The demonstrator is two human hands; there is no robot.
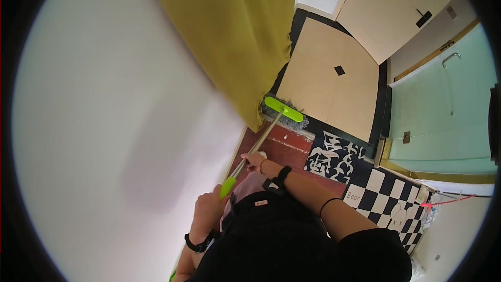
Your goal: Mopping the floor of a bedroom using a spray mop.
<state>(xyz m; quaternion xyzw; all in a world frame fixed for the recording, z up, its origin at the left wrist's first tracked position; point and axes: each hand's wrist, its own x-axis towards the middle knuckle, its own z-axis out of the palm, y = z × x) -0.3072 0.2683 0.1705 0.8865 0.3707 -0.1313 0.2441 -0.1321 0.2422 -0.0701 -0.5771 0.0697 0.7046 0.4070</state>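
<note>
A flat mop (276, 105) with a bright green head and a grey stringy pad lies on the floor, at the hem of the curtain and the black tile border. Its metal pole slants back toward my body. My left hand (209, 208) is closed round the upper end of the pole, by a green grip; part of its fingers is hidden. Farther down, my right hand (253, 161) wraps round the bare metal of the same pole. Both wrists wear black bands.
A mustard curtain (237, 31) hangs beside the white wall (104, 115) on the left. Reddish floor (287, 149) meets beige tile (329, 73). Black-and-white mats (373, 190) lie right, near a frosted glass door (443, 109). A beige door (391, 10) stands far right.
</note>
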